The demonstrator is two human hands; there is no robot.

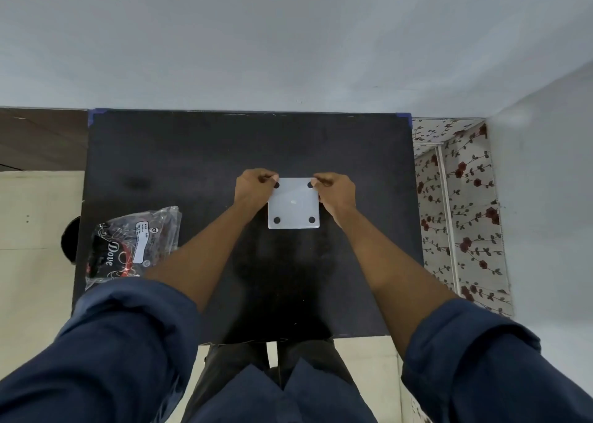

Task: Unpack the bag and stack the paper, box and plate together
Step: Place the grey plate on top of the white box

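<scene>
A white square piece with a black dot near each corner (293,204) lies flat at the middle of the black table (192,153). I cannot tell whether it is the paper, the box or the plate. My left hand (253,186) pinches its far left corner. My right hand (335,190) pinches its far right corner. A crumpled clear plastic bag with black and red print (134,243) lies at the table's left edge, apart from both hands.
A pale wall rises behind the table's far edge. A floral-patterned cloth surface (462,217) stands close along the table's right side. Pale floor lies to the left and in front.
</scene>
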